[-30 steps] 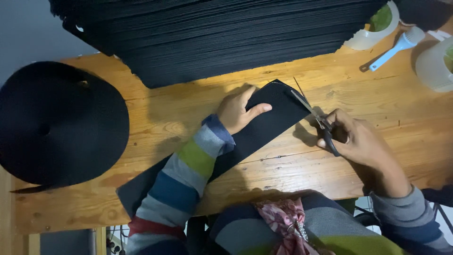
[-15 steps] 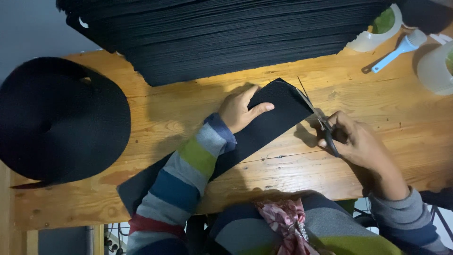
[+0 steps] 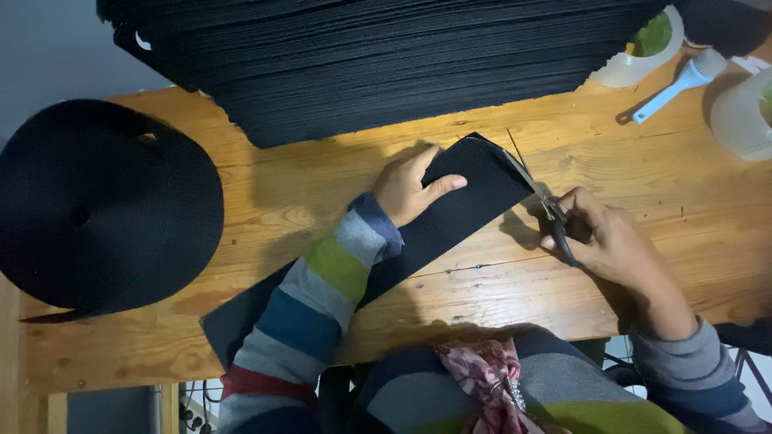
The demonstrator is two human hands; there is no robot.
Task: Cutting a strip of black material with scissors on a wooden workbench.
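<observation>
Since a moment earlier, the scissors [image 3: 540,195] are sitting slightly closer along the end of the black strip [image 3: 450,213], their blades parted at its far edge; otherwise little is shifting, so the cut at that end seems to be in progress rather than finished. The right hand [image 3: 611,241] is clenching the scissor handles, its grip closed around them. The left hand [image 3: 410,186] is lying flat and released on the strip, pressing it to the wooden bench [image 3: 338,161], fingers spread. The strip is running diagonally from the bench's near edge toward the scissors.
</observation>
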